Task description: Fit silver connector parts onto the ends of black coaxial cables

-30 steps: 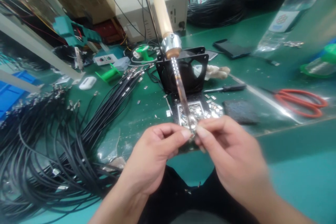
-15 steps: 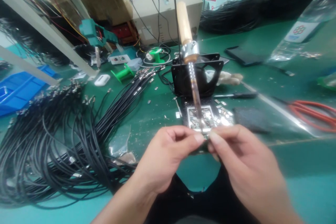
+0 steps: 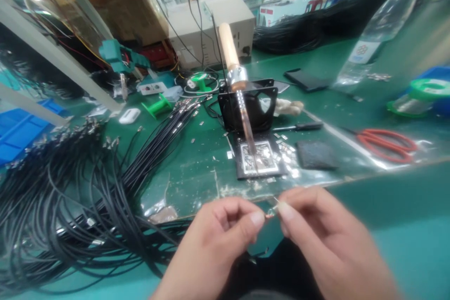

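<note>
My left hand [image 3: 225,234] is closed in a pinch, with the coppery end of a thin wire [image 3: 268,216] showing at its fingertips. Opposite it, my right hand [image 3: 316,229] pinches a small silvery metal connector [image 3: 273,209], which meets the wire end in the gap between the hands. Fine detail there is blurred. Both hands are in front of the bench edge. Beyond them a soldering iron [image 3: 245,117] with a wooden handle slants tip-down over a metal tray [image 3: 277,168] of small metal bits.
Black cables [image 3: 116,187] with metal ends heap on the left. A black fan frame [image 3: 260,112] stands behind the iron. To the right lie a screwdriver [image 3: 309,126], a dark block [image 3: 315,154], red-handled scissors [image 3: 386,144], a solder spool [image 3: 418,98] and a plastic bottle [image 3: 372,42].
Both hands have come down and back from under the iron's tip, bringing the small parts with them. The tray is now uncovered, and the camera's view has shifted slightly.
</note>
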A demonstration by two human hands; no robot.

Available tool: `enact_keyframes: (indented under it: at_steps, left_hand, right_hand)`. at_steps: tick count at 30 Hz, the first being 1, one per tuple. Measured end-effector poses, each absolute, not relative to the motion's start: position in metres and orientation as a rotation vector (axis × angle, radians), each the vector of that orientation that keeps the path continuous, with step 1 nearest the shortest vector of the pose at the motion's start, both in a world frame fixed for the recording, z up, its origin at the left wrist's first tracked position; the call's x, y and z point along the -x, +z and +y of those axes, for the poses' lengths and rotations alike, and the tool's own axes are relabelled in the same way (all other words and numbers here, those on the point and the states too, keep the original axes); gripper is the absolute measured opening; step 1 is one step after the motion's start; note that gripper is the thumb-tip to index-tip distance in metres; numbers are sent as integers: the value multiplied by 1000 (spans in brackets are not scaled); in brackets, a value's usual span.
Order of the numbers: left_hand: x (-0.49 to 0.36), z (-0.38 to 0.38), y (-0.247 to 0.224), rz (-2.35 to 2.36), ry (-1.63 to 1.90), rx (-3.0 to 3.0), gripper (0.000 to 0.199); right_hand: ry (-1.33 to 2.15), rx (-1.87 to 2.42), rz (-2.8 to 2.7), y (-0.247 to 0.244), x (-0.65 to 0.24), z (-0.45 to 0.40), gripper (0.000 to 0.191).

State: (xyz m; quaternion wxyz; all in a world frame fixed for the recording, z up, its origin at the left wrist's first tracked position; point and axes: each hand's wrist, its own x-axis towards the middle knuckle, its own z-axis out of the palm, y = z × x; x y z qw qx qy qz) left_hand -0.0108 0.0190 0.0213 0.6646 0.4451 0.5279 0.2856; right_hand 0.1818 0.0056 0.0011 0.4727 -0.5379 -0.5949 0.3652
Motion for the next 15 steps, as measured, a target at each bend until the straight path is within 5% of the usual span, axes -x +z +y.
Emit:
enact_keyframes:
  at_steps: [15]
  left_hand:
    - [10,2,32,1245,660,-1122,33]
  right_hand:
    - [1019,1317,-1428,4,-180,-12,26]
